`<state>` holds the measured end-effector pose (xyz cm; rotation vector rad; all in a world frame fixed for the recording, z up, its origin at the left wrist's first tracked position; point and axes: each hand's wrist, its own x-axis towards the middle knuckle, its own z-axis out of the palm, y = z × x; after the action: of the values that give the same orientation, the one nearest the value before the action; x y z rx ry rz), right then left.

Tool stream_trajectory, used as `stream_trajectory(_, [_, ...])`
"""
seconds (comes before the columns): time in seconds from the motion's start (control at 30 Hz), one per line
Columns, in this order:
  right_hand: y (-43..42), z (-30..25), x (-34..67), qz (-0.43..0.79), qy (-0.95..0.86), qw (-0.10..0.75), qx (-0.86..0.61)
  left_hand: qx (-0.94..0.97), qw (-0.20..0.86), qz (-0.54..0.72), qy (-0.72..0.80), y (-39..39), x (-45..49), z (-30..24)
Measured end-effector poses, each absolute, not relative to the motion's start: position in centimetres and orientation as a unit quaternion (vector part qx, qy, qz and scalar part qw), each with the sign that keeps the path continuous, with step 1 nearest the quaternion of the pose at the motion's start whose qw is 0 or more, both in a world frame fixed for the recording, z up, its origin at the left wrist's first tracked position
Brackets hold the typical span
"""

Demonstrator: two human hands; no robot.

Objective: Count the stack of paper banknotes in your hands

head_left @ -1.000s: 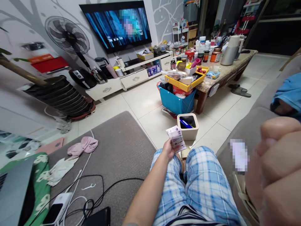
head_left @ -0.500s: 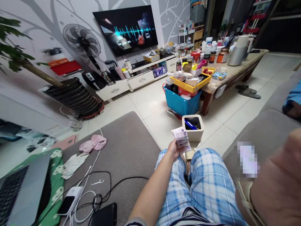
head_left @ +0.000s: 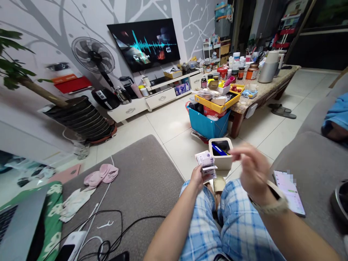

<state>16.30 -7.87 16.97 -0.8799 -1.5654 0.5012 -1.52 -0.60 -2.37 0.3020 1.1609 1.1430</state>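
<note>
My left hand (head_left: 198, 178) is closed around a small folded stack of purple banknotes (head_left: 206, 161), held above my left knee. The notes fan apart a little at the lower edge. My right hand (head_left: 254, 168), with a pale-strapped watch at the wrist, is in the air over my right knee. Motion blurs its fingers, but they look loosely apart, with nothing visible between them. Just beyond both hands stands a cream bin (head_left: 224, 163) holding something blue. To the right of my right wrist, a phone (head_left: 289, 192) lies on the sofa with its screen lit.
A grey seat (head_left: 146, 174) at left carries cables, a pink cloth (head_left: 102, 175) and a laptop (head_left: 21, 221). Past the bin are a blue basket (head_left: 208, 123) topped by a yellow tray, and a crowded coffee table (head_left: 261, 94). A television (head_left: 146, 45) hangs on the far wall.
My right hand has swung left from the far right edge to above my right knee, uncovering the phone. My left hand still holds the banknotes. The view has shifted slightly.
</note>
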Motion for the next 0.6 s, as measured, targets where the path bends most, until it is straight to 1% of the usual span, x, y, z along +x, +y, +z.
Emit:
stream_trajectory(0.03, [-5.3, 15.2, 15.3, 0.236, -0.655, 0.594, -0.403, 0.136, 0.672, 0.513, 0.516, -0.5, -1.6, -2.3])
stream_trajectory(0.07, [-3.1, 13.1, 14.6, 0.26, -0.644, 0.573, -0.435, 0.136, 0.668, 0.519, 0.516, -0.4, -1.7, -2.2])
stream_trajectory(0.13, [0.2, 8.4, 13.7, 0.31, -0.637, 0.512, -0.486, 0.135, 0.664, 0.526, 0.515, -0.2, -1.9, -1.9])
stream_trajectory(0.2, [1.9, 4.3, 13.6, 0.341, -0.626, 0.474, -0.517, 0.132, 0.666, 0.528, 0.511, -0.1, -2.0, -1.8])
stream_trajectory(0.27, [2.6, 1.4, 14.1, 0.364, -0.606, 0.461, -0.537, 0.127, 0.671, 0.526, 0.508, -0.1, -2.0, -1.8])
stream_trajectory(0.37, [3.2, -0.7, 14.5, 0.413, -0.555, 0.473, -0.545, 0.115, 0.678, 0.521, 0.506, -0.2, -1.8, -1.9])
stream_trajectory(0.5, [3.3, -1.9, 14.0, 0.511, -0.475, 0.485, -0.527, 0.11, 0.683, 0.517, 0.504, -0.3, -1.2, -1.9])
stream_trajectory(0.6, [2.9, -2.4, 13.6, 0.55, -0.455, 0.49, -0.5, 0.116, 0.687, 0.511, 0.503, -0.4, -0.9, -1.7])
